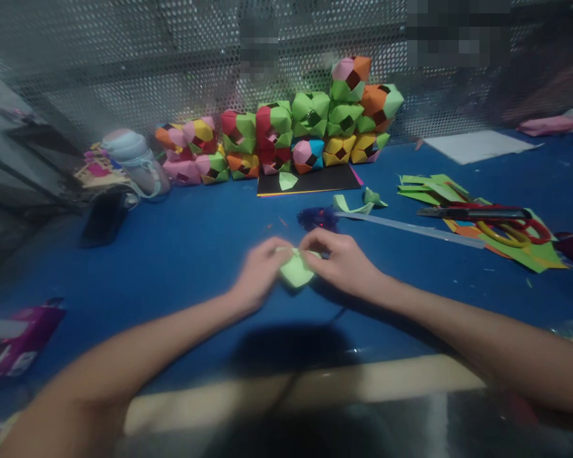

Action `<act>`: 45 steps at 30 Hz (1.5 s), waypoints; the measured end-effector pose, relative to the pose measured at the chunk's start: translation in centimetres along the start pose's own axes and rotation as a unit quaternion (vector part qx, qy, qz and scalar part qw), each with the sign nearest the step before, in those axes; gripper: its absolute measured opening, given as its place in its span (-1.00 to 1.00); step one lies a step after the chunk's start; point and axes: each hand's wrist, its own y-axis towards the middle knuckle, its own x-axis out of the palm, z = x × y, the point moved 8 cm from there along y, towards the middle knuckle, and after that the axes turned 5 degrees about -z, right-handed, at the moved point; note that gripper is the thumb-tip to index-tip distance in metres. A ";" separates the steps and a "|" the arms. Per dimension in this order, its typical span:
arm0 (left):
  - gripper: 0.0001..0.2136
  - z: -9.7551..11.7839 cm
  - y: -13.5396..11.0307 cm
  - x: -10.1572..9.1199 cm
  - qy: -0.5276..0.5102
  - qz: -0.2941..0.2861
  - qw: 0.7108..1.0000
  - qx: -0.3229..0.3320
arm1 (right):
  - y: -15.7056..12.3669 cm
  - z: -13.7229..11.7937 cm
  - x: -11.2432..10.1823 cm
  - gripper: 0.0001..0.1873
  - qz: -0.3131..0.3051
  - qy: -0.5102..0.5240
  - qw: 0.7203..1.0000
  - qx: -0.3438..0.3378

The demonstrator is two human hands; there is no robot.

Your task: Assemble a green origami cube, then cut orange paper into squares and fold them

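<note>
Between my two hands, low over the blue table, is a folded light green paper piece. My left hand pinches its left upper edge, and my right hand pinches the right upper edge. Both hands are closed on it, fingertips almost meeting. Just behind my right hand lies a dark blue glue gun with a small red light. A long clear glue stick sticks out of it to the right. Curled light green paper pieces lie beside the gun.
Stacked folded-paper balls stand along the perforated metal panel. In front is black paper. Cut paper strips, scissors and a cutter lie right. A phone and a purple box are left.
</note>
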 end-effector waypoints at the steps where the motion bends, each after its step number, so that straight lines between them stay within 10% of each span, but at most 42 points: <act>1: -0.89 0.1 0.0 0.0 0.010 -0.004 1.000 0.003 | 0.0 0.1 0.0 -0.95 0.006 0.000 1.000 0.005; 14: -0.88 1.9 -0.5 -1.5 0.125 0.090 0.986 0.063 | -0.2 1.1 0.3 -0.79 -0.002 0.032 0.996 0.079; 22: -0.81 1.2 -0.1 -0.4 0.108 0.016 0.993 0.035 | -0.1 0.5 0.1 -0.84 0.009 -0.019 1.000 0.010; 29: -0.88 1.2 -0.2 -1.7 0.083 0.087 0.991 0.059 | -0.1 1.7 0.5 -0.80 -0.002 0.045 0.995 0.088; 45: -0.84 -0.1 0.4 -1.0 0.057 0.047 0.997 0.008 | 0.0 1.8 0.8 -0.77 -0.044 0.009 0.995 0.085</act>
